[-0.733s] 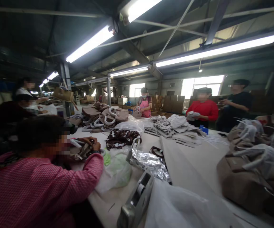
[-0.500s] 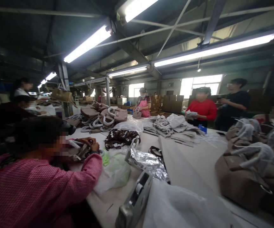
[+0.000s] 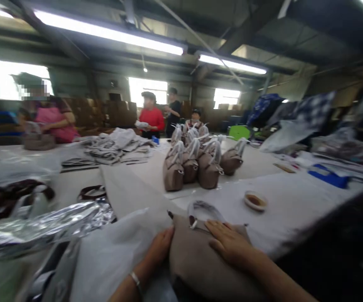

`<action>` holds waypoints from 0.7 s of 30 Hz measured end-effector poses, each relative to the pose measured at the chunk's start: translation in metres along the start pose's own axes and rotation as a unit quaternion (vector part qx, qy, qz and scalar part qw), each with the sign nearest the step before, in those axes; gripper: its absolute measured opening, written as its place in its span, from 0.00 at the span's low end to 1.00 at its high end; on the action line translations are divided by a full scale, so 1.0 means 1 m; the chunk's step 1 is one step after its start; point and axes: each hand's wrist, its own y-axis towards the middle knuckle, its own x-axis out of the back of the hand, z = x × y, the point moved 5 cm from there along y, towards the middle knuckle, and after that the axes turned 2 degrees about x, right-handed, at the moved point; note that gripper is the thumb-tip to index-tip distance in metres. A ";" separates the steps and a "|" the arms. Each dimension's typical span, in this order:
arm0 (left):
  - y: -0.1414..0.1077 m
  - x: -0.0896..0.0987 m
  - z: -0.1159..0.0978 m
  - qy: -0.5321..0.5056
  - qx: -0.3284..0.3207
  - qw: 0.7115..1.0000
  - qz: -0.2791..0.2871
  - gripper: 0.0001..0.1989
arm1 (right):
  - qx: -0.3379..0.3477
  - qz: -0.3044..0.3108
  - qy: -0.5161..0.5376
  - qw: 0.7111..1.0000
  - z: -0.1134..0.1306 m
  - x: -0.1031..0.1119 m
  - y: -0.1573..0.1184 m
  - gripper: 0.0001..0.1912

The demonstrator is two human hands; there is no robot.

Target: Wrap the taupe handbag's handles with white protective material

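Note:
A taupe handbag [image 3: 197, 264] lies on the table right in front of me, its handle wrapped in clear film. My right hand [image 3: 228, 242] rests flat on top of the bag, fingers spread. At the bag's left edge, my left hand [image 3: 160, 248] presses against its side, beside a sheet of white wrapping [image 3: 112, 256]. A thin bracelet shows on the left wrist.
Several taupe handbags [image 3: 197, 163] with wrapped handles stand mid-table. A roll of tape [image 3: 255, 200] lies to the right, silver foil bags [image 3: 43, 226] to the left, folded grey cloth bags [image 3: 115, 144] farther back. A person in red [image 3: 150, 119] and others stand across the table.
The view has swung sharply to the right and down. The seated person in pink check is out of view, and my two hands on the handbag have come into sight.

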 end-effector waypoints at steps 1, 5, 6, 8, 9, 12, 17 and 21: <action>0.003 -0.002 0.003 0.002 0.011 1.000 0.018 0.33 | 0.000 0.017 -0.026 1.000 0.007 0.000 0.001 0.33; 0.013 0.004 0.015 0.029 0.035 0.999 0.029 0.29 | 0.032 -0.021 -0.113 0.993 0.039 0.038 0.005 0.31; 0.014 0.006 0.017 0.038 0.043 0.998 0.024 0.29 | 0.037 -0.073 -0.118 0.990 0.044 0.049 0.003 0.30; 0.015 0.007 0.020 0.053 0.054 0.997 0.019 0.29 | 0.041 -0.132 -0.119 0.983 0.047 0.055 -0.004 0.31; 0.015 0.006 0.020 0.057 0.058 0.996 0.021 0.29 | 0.040 -0.126 -0.116 0.984 0.046 0.049 -0.007 0.33; 0.013 0.004 0.012 0.071 0.047 0.996 0.021 0.28 | 0.046 -0.005 -0.108 0.993 0.040 0.016 -0.012 0.37; 0.010 0.002 -0.003 0.082 0.027 0.996 0.029 0.25 | 0.094 -0.035 -0.132 0.986 0.069 0.031 0.000 0.35; 0.015 0.008 0.006 0.115 -0.003 0.993 0.012 0.27 | 0.164 -0.160 -0.143 0.963 0.106 0.026 0.017 0.35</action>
